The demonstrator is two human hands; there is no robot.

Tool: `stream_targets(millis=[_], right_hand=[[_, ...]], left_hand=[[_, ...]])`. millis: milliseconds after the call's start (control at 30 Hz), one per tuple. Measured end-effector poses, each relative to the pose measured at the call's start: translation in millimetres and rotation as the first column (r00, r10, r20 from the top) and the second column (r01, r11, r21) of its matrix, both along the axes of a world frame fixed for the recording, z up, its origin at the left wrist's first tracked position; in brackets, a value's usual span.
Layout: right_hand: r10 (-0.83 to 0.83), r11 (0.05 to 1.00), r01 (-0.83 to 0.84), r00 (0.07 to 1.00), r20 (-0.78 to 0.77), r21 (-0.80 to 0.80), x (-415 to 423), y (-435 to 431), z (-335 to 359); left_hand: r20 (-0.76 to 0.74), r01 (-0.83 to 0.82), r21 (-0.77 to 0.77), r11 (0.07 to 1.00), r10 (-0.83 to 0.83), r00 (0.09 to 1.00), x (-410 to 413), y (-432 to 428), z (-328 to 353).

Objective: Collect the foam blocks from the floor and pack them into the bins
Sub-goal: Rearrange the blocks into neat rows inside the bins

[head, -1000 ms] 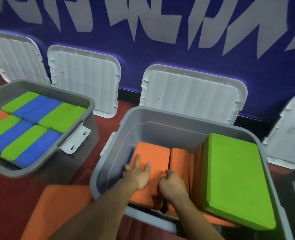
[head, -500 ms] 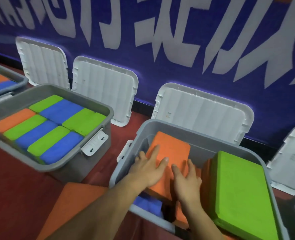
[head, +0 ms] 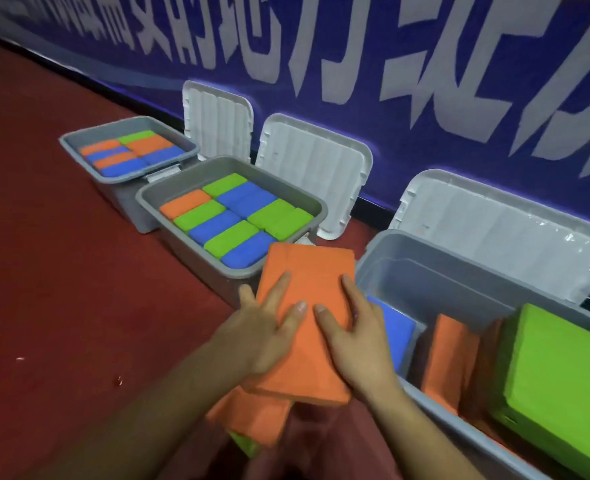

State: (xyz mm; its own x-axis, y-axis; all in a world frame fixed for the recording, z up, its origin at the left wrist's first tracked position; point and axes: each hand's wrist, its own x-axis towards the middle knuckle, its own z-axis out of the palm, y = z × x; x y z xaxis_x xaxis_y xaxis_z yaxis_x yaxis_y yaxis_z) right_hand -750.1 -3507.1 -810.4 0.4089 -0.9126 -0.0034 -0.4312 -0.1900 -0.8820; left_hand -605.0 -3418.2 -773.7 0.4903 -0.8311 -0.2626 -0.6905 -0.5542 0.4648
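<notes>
- Fingers (head: 280,289) of the left hand (head: 262,337) lay straight and spread across the top face of an orange foam block (head: 307,268), the thumb tip near the middle of that face.
- Beside it, the right hand (head: 359,344) pressed the same block with its fingers equally flat and splayed, the two thumbs almost meeting.
- That block was tilted and sat outside the bins, just left of the nearest bin (head: 425,271).
- Under its near end lay a second orange block (head: 255,417) with a green scrap (head: 245,445) below; whether the top block rested on it could not be told.
- Inside the nearest bin were a blue block (head: 394,327) lying low by the left wall, an upright orange block (head: 446,355), and a large green block (head: 560,375) leaning at the right.
- Next along the red floor (head: 61,271) stood the middle bin (head: 148,199), packed level with green, blue and orange blocks.
- Beyond it the farthest bin (head: 68,142) was likewise filled with orange, blue and green blocks.
- White lids (head: 316,174) leaned against the blue banner wall (head: 356,109) behind the bins.
</notes>
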Motion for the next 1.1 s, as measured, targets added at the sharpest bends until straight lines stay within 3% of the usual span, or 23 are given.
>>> stream_targets(millis=[167,300,433,533,767,933,1100], right_hand=[[0.114,0.987,-0.099,0.987,-0.114,0.127,23.3,44.5,-40.3],[0.2,0.969,-0.169,0.964,-0.173,0.18,29.2,55.6,-55.6],[0.161,0.986,-0.151,0.973,-0.163,0.078,16.4,38.4,-37.0],[0.047,0.999,-0.044,0.985,-0.164,0.026,-16.0,10.6,-20.8],[-0.245,0.965,0.261,0.907,-0.343,-0.001,-104.8,-74.6,-33.3],[-0.254,0.926,0.35,0.855,-0.453,0.141,-130.2,-101.8,-61.7],[-0.203,0.879,0.4,0.805,-0.557,0.258,-132.5,-128.7,-99.8]], left_hand=[[-0.175,-0.123,0.281,0.952,0.177,0.968,25.2,30.1,-25.2],[-0.219,-0.025,0.383,0.924,0.117,0.969,39.8,32.4,-52.8],[-0.056,-0.112,0.23,0.967,0.128,0.99,43.1,7.7,-52.6],[0.086,0.054,-0.16,0.986,-0.04,0.995,22.0,-33.4,-15.7],[-0.089,0.236,-0.148,0.96,-0.251,0.964,-79.0,-144.7,-2.7],[-0.186,0.297,-0.106,0.949,-0.312,0.932,-124.7,-189.9,-32.0],[-0.204,0.297,0.142,0.944,-0.266,0.942,-122.9,-199.9,-75.5]])
